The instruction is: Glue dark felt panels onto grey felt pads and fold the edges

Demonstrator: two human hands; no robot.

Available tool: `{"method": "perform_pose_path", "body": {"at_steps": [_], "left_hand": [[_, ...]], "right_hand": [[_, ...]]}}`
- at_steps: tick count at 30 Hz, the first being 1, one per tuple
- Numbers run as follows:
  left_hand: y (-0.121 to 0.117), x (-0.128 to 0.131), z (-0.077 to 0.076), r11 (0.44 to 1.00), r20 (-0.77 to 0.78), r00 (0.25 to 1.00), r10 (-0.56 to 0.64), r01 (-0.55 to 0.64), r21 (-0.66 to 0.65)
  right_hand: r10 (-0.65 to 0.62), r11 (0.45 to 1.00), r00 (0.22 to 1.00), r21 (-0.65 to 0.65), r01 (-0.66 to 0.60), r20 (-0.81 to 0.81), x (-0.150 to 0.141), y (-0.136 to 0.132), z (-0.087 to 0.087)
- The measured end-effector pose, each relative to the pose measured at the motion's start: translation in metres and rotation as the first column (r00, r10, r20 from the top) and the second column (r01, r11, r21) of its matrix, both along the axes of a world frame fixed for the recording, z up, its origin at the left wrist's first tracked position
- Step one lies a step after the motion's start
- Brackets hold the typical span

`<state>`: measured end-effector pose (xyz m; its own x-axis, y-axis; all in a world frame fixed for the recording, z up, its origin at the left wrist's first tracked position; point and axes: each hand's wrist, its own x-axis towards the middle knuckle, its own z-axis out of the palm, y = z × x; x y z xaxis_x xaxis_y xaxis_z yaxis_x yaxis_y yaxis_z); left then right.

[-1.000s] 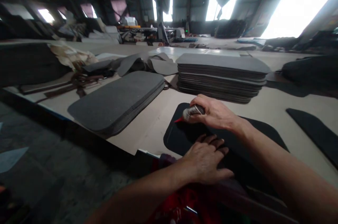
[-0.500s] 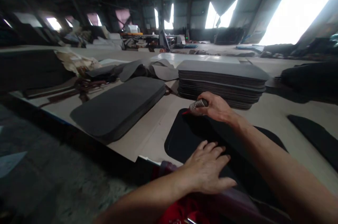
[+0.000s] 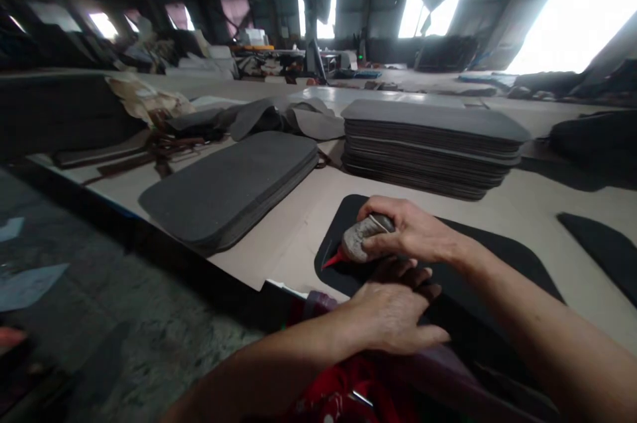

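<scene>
A black rounded mat piece [image 3: 492, 263] lies flat on the tan worktable [image 3: 298, 224] right in front of me. My right hand [image 3: 408, 234] is closed around a tape-wrapped knife [image 3: 355, 245] whose red tip touches the mat near its left edge. My left hand [image 3: 393, 313] lies flat on the mat's near part, fingers stretched out, just below the right hand.
A grey foam pad stack [image 3: 229, 187] lies to the left, and a taller stack of grey sheets [image 3: 432, 144] stands behind the mat. Another black piece [image 3: 597, 247] lies at the right. Loose scraps [image 3: 259, 117] sit further back. The table's near edge drops to a dark floor [image 3: 99, 317].
My right hand has pulled the knife from the mat's far left corner toward me along the left edge. My left hand stays pressed on the mat.
</scene>
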<state>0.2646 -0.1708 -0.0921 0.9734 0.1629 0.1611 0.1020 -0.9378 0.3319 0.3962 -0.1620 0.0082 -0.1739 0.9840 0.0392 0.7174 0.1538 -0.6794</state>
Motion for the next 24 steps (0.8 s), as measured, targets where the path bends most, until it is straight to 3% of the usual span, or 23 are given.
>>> {"method": "perform_pose_path", "body": {"at_steps": [5,10,18,24], "left_hand": [[0.001,0.001,0.002,1.000,0.006,1.000,-0.020,0.020,-0.019],[0.001,0.000,0.000,1.000,0.033,0.999,-0.012,0.013,-0.015],[0.001,-0.003,-0.002,0.997,0.060,0.998,-0.011,0.015,-0.075],[0.001,-0.003,-0.003,0.995,0.061,0.998,0.002,0.004,-0.100]], "right_hand": [[-0.028,0.976,0.961,0.216,-0.034,0.276,0.011,0.019,0.008],[-0.160,0.957,0.891,0.289,0.034,0.425,0.031,0.043,0.008],[-0.309,0.934,0.841,0.307,0.181,0.443,0.054,0.069,0.006],[-0.348,0.926,0.828,0.297,0.232,0.440,0.067,0.078,0.004]]}}
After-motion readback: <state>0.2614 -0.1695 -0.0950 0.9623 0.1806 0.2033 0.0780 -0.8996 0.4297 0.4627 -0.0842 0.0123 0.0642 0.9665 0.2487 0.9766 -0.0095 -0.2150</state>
